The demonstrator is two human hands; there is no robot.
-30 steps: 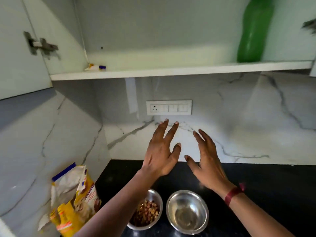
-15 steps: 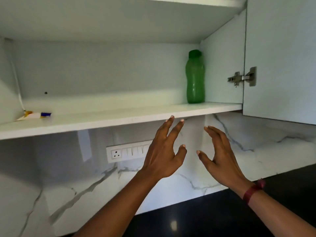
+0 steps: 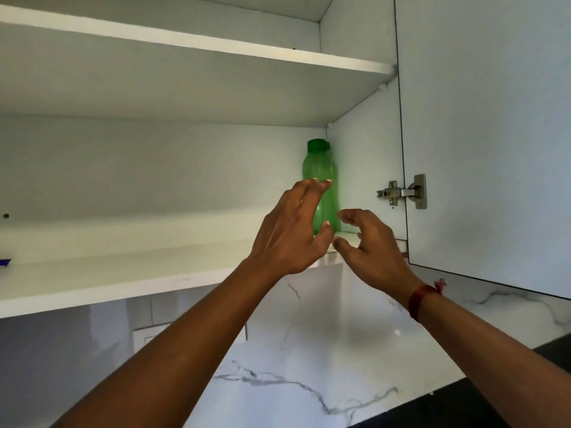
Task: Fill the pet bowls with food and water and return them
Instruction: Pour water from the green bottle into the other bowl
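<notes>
A green plastic bottle (image 3: 321, 174) with a green cap stands upright at the right end of the lower cabinet shelf (image 3: 123, 282), in the back corner. My left hand (image 3: 293, 233) is raised in front of the bottle, fingers spread and slightly bent, covering its lower left side; whether it touches the bottle I cannot tell. My right hand (image 3: 370, 242), with a red thread on the wrist, is lifted just right of the bottle's base, fingers loosely curled and holding nothing. The pet bowls are out of view.
The open cabinet door (image 3: 488, 134) with its metal hinge (image 3: 401, 193) hangs close on the right. An upper shelf (image 3: 197, 41) runs above. A small blue item (image 3: 4, 262) lies at the shelf's far left. White marble backsplash (image 3: 309, 350) sits below, black counter (image 3: 448, 406) at bottom right.
The view has tilted up from the counter and bowls to the cabinet. Both hands have risen from below the shelf to the bottle's level and drawn closer together.
</notes>
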